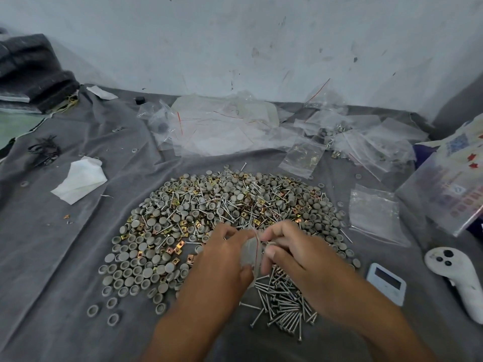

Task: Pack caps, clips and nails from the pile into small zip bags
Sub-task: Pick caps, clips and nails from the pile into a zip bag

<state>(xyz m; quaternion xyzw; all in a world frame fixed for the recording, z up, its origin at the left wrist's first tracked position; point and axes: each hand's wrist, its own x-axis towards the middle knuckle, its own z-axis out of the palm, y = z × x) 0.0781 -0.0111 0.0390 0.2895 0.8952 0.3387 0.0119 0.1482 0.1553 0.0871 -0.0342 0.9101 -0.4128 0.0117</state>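
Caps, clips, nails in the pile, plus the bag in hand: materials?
Caps: probably matte grey plastic, dull and hollow.
Clips: likely plated sheet metal, shiny gold-copper squares with holes.
Nails: apparently bare steel, silvery glint.
Zip bag: thin clear plastic film, red seal line.

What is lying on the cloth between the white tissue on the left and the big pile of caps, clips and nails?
In the head view, only bare grey cloth separates the white tissue from the pile.
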